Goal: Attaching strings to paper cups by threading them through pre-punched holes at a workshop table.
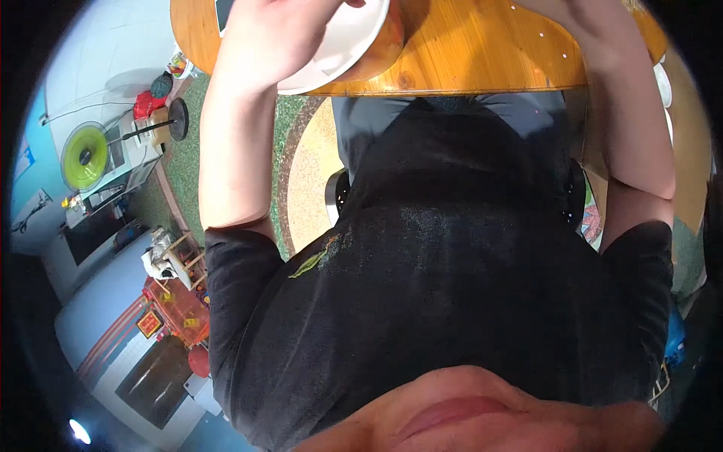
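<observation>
While pressed to the left side of the bowl (343,45), hides its fingers past the far edge of the view: left hand (275,34), back turned up. Cannot tell whether closed around the rim or only laid against it. Cannot see the right hand at all; just the right forearm (625,113), running far up the right side and out over the counter (482,53).

Bowl: white inside, seemingly orange-brown on the outer wall, at the near left part of the counter. Looks tilted toward the body, with the near rim right at the counter's near edge, perhaps slightly past it. Contents not visible.

Directly below that edge: lap and dark shirt (452,264), with speckled floor (316,173) to the left.

Likely trouble, judging from this:
- Could tip or slide off the near edge into the lap, given the tilt and how little counter lies under the near rim.
- Could slip from a one-sided hold, with no second hand seen steadying the right side.
- Could spill anything inside onto the shirt or floor if tilted further.
- Could be knocked by the left forearm, close beside it.
</observation>
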Action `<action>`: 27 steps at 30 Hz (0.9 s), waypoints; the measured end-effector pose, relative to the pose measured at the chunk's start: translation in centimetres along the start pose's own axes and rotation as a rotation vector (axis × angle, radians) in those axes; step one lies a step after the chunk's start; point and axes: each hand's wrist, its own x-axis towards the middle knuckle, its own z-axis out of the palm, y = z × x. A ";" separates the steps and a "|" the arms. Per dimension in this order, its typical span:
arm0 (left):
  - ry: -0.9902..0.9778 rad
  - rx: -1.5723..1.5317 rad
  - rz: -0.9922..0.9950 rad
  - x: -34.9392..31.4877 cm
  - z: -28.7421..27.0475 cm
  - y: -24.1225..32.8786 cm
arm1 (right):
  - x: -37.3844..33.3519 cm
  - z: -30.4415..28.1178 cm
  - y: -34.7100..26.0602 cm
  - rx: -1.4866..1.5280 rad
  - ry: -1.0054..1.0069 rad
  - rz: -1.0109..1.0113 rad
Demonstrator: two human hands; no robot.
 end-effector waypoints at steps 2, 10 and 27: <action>0.265 0.681 -0.201 0.0 2.2 2.1 | -0.2 0.4 0.6 0.041 -0.012 -0.030; 0.248 0.775 -0.167 0.4 2.2 2.2 | -0.8 0.9 1.4 0.288 0.230 -0.200; 0.267 0.847 -0.304 0.2 2.0 2.5 | -0.1 1.3 1.6 0.221 0.293 -0.237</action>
